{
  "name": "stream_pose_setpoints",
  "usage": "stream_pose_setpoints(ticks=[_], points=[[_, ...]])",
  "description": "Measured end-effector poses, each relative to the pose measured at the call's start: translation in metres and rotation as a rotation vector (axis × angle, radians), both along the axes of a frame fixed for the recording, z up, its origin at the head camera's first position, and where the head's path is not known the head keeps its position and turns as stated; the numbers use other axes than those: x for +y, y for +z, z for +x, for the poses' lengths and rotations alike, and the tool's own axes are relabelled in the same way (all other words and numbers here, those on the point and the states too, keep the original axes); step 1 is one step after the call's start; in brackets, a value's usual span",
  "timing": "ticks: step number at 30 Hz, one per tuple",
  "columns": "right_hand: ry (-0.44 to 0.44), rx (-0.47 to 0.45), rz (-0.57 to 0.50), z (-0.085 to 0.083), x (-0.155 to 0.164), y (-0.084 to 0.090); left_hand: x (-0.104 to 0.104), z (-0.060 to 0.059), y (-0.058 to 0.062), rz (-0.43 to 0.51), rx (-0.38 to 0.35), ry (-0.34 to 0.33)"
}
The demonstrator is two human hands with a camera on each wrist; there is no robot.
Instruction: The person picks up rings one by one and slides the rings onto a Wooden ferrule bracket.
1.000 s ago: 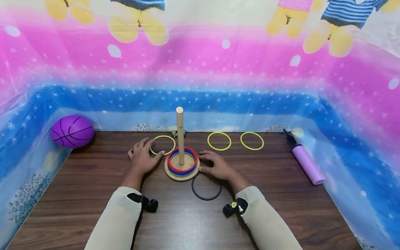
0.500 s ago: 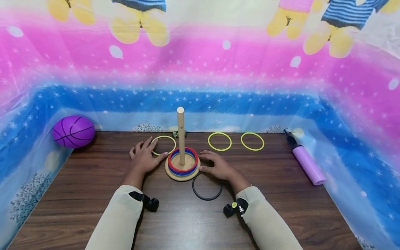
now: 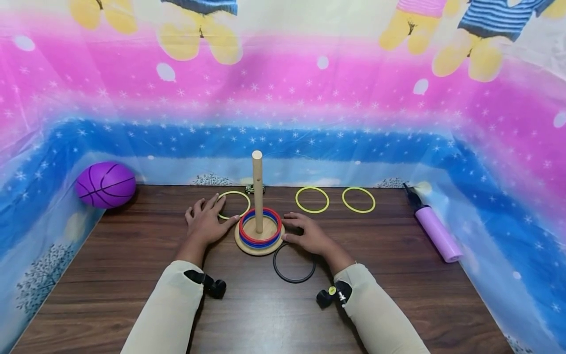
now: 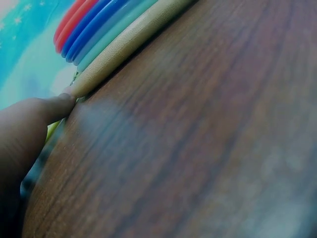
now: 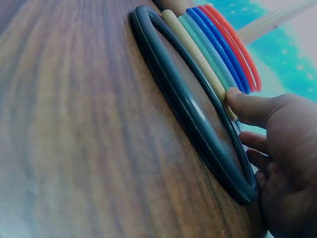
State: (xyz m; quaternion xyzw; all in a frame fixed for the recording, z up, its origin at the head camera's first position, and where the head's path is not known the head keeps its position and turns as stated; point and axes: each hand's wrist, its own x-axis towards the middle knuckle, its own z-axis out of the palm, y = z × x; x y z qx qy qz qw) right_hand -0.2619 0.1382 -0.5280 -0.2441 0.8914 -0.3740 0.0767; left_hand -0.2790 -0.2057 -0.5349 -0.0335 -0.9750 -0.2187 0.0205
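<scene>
Both forearms reach forward in pale sleeves, a small camera strapped at each wrist. The left hand (image 3: 205, 223) lies flat, palm down, fingers spread, thumb stretched out sideways. The right hand (image 3: 308, 235) rests palm down too, fingers loosely bent, thumb extended.

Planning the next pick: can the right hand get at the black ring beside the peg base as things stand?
Probably yes. The right hand rests at the wooden base, thumb against its rim, and the black ring lies flat on the table just beside the palm, with nothing on it or between them.
</scene>
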Motion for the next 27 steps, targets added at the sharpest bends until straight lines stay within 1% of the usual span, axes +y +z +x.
stream_pose_setpoints(ticks=[7, 15, 18, 21, 27], points=[[0.005, 0.002, -0.011, -0.0001, -0.0004, 0.0004, 0.0008, 0.0004, 0.0019, -0.002, 0.017, 0.011], [0.001, 0.006, -0.029, 0.0007, -0.0003, 0.0032, 0.0005, 0.0005, 0.0035, 0.031, 0.022, 0.018], [-0.004, -0.002, -0.025, 0.0002, -0.0005, 0.0020, -0.0003, 0.0014, 0.0031, 0.072, 0.032, 0.032], [-0.006, -0.008, -0.018, -0.0002, -0.0006, 0.0002, -0.0014, 0.0030, 0.0029, 0.135, 0.047, 0.060], [-0.009, -0.016, -0.014, 0.0012, -0.0003, -0.0005, -0.0011, 0.0057, 0.0024, 0.275, 0.118, 0.113]])
